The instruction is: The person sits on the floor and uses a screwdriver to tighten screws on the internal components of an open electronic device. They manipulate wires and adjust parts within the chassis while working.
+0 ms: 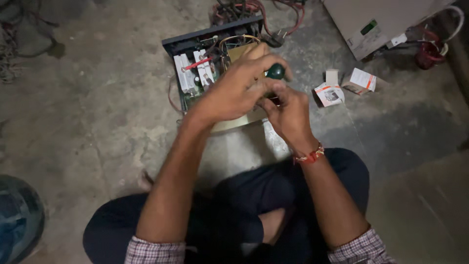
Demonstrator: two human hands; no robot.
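- A screwdriver (275, 72) with a dark green rounded handle is gripped over an opened electrical box (215, 63) that lies on the concrete floor (97, 98) in front of crossed legs
- The left hand (234, 90) is wrapped over the top of the handle, fingers curled and clenched on it; the right hand (288, 110), with a red thread band at the wrist, is closed around the lower part of the tool just beneath, so both hands are judged to be grasping the same screwdriver
- The step in hand is judged to be the working of a screw inside the box, with the cover already off and the white parts, red wires and a coil left exposed
- Only the handle end is seen; the shaft and tip are hidden behind the fingers, so the exact screw cannot be told
- The long axis of the screwdriver is judged to run steeply downward, handle end up toward the camera and tip down into the near right part of the box
- The next move is judged to call for steady downward pressure from the upper hand while the tool is twisted about that axis, the tip being kept square in the screw head so that slipping onto the wires is avoided
- Two small white and orange cartons (359, 80) lie on the floor to the right, well apart from the hands, and a pale grey casing (376, 19) is seen beyond them
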